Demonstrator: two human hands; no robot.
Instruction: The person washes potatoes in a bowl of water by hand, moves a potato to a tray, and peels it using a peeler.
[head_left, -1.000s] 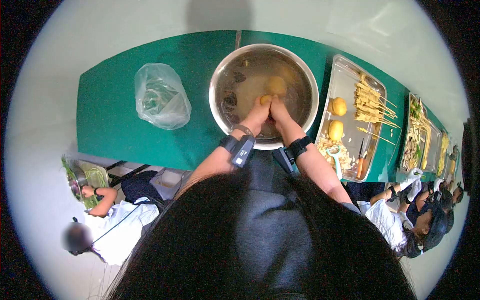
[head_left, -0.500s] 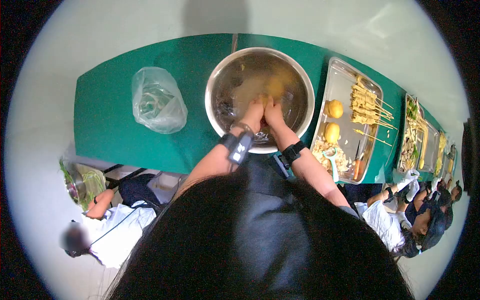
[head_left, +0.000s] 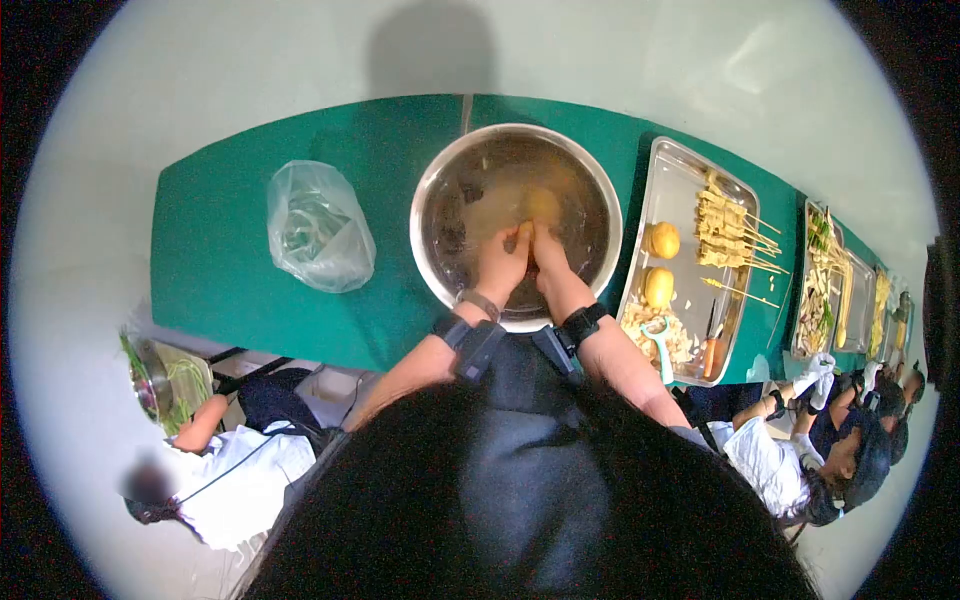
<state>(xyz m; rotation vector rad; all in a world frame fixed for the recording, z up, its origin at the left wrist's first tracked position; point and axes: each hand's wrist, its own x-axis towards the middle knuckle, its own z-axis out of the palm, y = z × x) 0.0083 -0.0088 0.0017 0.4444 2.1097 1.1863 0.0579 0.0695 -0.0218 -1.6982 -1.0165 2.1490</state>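
Potato (head_left: pixel 525 231) between left hand (head_left: pixel 503 262) and right hand (head_left: pixel 552 264), long axis unclear

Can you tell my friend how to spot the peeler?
On the green table, find the metal tray just right of the big round bowl. At the tray's near end is a heap of pale chopped bits. The peeler lies there: its handle is pale blue-green, while the knife beside it has an orange one.
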